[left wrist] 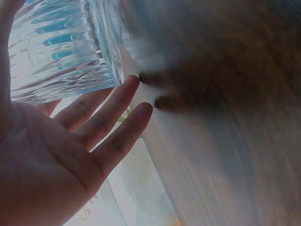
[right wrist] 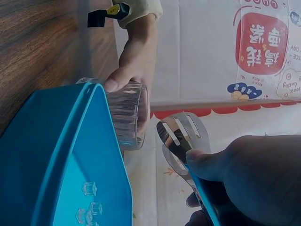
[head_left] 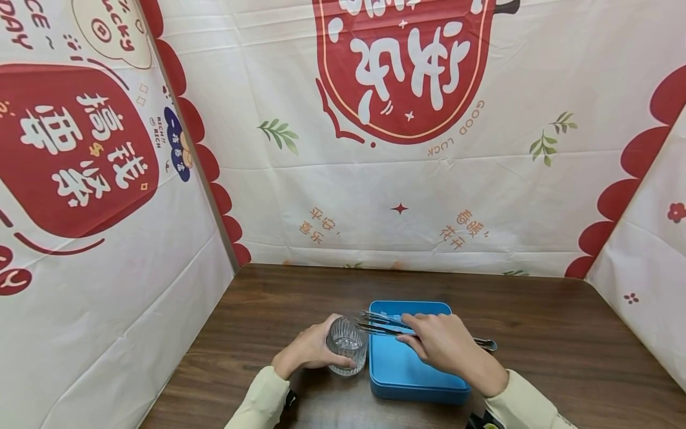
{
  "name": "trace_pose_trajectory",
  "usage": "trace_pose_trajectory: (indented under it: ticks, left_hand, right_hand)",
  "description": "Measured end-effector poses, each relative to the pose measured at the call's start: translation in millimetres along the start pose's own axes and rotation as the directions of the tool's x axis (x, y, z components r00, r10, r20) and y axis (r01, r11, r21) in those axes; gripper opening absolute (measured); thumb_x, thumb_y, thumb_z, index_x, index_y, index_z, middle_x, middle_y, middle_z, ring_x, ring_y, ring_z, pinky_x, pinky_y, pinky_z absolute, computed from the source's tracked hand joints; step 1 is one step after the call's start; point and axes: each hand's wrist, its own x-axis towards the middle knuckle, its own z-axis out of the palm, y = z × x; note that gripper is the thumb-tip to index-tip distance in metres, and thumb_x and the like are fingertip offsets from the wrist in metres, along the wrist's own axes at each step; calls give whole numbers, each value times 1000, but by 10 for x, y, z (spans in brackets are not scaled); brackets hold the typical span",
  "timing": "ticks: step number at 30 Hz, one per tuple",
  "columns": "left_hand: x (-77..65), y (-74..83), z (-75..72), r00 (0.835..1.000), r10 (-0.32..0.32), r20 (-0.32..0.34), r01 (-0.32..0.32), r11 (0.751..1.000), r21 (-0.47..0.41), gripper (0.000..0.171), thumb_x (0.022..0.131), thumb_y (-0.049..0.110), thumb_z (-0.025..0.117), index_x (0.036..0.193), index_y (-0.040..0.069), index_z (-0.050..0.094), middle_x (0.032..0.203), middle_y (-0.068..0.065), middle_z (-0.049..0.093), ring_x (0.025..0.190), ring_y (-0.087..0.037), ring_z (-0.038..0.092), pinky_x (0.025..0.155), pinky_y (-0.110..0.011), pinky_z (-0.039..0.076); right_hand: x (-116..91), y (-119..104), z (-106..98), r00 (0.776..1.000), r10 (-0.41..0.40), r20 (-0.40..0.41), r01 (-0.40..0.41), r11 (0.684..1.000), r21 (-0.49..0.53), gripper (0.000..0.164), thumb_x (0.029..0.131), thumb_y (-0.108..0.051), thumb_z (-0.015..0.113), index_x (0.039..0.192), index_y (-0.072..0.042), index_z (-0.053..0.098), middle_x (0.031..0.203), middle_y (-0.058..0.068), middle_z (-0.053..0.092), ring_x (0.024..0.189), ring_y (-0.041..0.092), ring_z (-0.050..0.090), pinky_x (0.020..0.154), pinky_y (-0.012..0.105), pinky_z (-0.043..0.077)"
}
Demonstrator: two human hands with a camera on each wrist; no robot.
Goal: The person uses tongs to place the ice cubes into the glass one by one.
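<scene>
A ribbed clear glass (head_left: 347,342) stands at the left side of a blue box (head_left: 418,381). My left hand (head_left: 316,345) holds the glass from its left, thumb across the near side and fingers round the far side. In the left wrist view two fingertips (left wrist: 146,110) reach down to the tabletop. My right hand (head_left: 445,342) grips metal tongs (right wrist: 181,136) above the box, their slotted ends pointing left toward the glass's rim. Between those ends nothing shows. Several small clear cubes (right wrist: 89,189) lie on the box's floor, at its far end.
The brown wooden table (head_left: 557,351) carries the box and glass. Printed white cloth (head_left: 375,196) hangs behind the table and along both sides. A dark device (right wrist: 107,15) is strapped at the left wrist.
</scene>
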Motion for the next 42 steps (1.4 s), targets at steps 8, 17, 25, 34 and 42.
trace_pose_trajectory:
  ticks: [8,17,25,34,42]
  left_hand:
    - [-8,3,3,1000,-8,6,8,1000,-7,91,65,64,83,138,25,45,114,1,65,97,-17,61,82,-42,51]
    - [-9,5,-4,1000,0,13,0,1000,-22,89,66,63,83,138,25,44,114,1,65,97,-16,62,81,-42,52]
    - [-5,2,-7,1000,-4,20,5,999,-42,89,67,61,84,139,26,44,115,2,65,98,-16,61,81,-43,51]
    - [-5,2,-6,1000,-3,13,3,1000,-30,89,66,62,83,138,26,44,114,2,65,97,-16,61,81,-42,51]
    - [-2,-14,4,1000,-9,7,9,1000,-19,89,66,64,83,137,26,45,113,3,64,96,-15,61,81,-41,51]
  right_hand:
    - [-26,40,2,999,34,32,-34,999,-4,36,91,-42,67,112,-11,71,91,3,74,61,12,63,47,25,45]
    - [-58,77,-5,995,80,51,-79,997,-24,43,92,-47,66,115,-11,69,101,6,74,72,16,68,50,27,48]
    - [-87,132,17,995,89,52,-88,996,-19,46,92,-49,65,117,-11,68,101,8,73,69,17,67,48,27,46]
    - [-130,202,24,992,117,54,-116,993,-19,50,90,-50,66,119,-9,68,102,10,73,66,18,67,47,27,46]
    - [-165,260,35,988,137,69,-136,991,-9,48,89,-47,68,118,-9,67,99,11,73,59,15,63,43,23,39]
